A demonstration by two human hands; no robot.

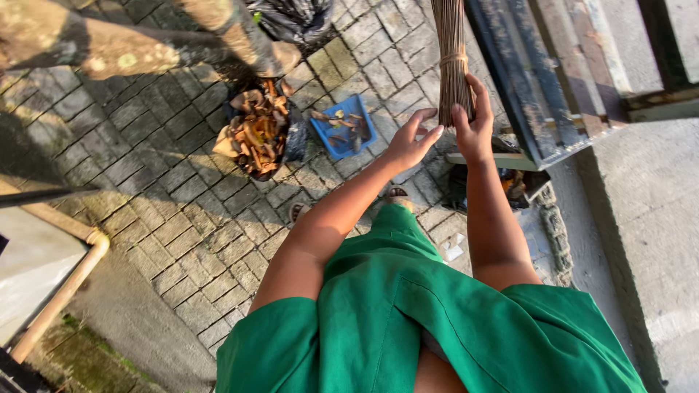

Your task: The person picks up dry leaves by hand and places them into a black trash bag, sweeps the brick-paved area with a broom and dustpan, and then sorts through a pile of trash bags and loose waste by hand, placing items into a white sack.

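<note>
A: What was underfoot?

B: A grey brick pavement (175, 211), half in sun, half in shadow. A concrete wall (648, 218) rose on the right, with a dark wooden bench (553, 80) against it. A tan pipe (62, 291) ran along the lower left edge.

A: Any bags or containers?

B: A black plastic bag (287, 18) sat at the top, cut off by the frame. Below it lay a heap of dry brown leaves (255, 131) on dark plastic, and just beside that a blue square dustpan (341, 125) holding more leaves.

A: And the hands?

B: The right hand (473, 124) was wrapped around a stick broom (453, 65) just below its tie band, holding the bundle upright beside the bench. The left hand (411, 138) was open, fingers spread, its tips near the broom but not clearly touching.

A: Anything unclear?

B: The broom's top ran out of view. Something dark under the bench was too shadowed to identify. The green garment (422, 320) hid most of the person's legs; only sandalled toes showed.
</note>
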